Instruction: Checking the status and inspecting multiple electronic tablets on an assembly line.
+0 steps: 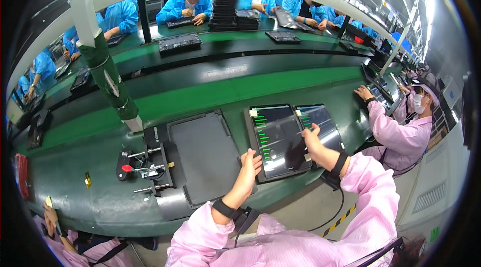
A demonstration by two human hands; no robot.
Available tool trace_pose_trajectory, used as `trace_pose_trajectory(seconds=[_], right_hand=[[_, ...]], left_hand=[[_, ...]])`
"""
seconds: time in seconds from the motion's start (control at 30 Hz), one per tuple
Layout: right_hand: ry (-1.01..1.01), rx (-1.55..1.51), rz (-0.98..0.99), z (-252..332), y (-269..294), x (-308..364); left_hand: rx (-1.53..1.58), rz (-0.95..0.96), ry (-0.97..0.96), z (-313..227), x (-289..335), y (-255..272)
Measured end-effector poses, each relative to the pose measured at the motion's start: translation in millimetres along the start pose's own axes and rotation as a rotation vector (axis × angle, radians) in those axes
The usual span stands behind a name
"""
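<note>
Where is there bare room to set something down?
Bare bench lies left of the clamp fixture, around the gold piece, and between the right tablet and the co-worker's hand. It is crowded around the left tablet: left hand at one edge, right hand over the other.

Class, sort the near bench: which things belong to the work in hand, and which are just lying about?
Apparently in the job: left lit tablet, right lit tablet, with left hand and right hand at them.

Seemingly lying about: clamp fixture, grey panel, small gold item, red bundle.
</note>
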State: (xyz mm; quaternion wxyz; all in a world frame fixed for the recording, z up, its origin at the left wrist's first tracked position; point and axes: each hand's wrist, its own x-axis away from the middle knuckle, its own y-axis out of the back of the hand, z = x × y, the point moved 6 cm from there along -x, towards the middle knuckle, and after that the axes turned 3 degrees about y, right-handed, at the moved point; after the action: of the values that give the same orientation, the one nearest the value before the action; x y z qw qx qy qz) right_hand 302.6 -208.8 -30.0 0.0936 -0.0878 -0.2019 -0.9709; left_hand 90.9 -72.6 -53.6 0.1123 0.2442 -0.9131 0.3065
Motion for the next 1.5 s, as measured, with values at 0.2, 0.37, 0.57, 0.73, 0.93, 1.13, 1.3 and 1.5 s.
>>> trace_pose_trajectory(seconds=[0.2,0.37,0.57,0.73,0.93,1.13,1.3,1.5], right_hand=[[-0.224,-0.178,0.169,-13,-6,16],[-0.216,-0.311,0.493,6,-11,20],[-0.098,-0.452,0.530,-1,-23,28],[-0.086,-0.493,0.589,7,-27,34],[0.029,-0.656,0.440,20,-32,64],[0.118,-0.787,0.472,37,-54,103],[0.234,-0.908,0.649,58,-68,150],[0.271,-0.724,0.482,49,-69,170]], left_hand=[[-0.056,-0.075,-0.068,-12,12,5],[-0.014,-0.083,-0.034,-13,11,16],[0.082,-0.165,-0.048,-9,7,10],[0.147,-0.184,-0.077,-8,4,12],[-0.512,-0.210,-0.347,-33,34,23],[-0.935,-0.410,-0.780,-80,117,41],[-1.107,-0.446,-0.966,-102,147,48],[-1.152,-0.491,-1.044,-99,181,54]])
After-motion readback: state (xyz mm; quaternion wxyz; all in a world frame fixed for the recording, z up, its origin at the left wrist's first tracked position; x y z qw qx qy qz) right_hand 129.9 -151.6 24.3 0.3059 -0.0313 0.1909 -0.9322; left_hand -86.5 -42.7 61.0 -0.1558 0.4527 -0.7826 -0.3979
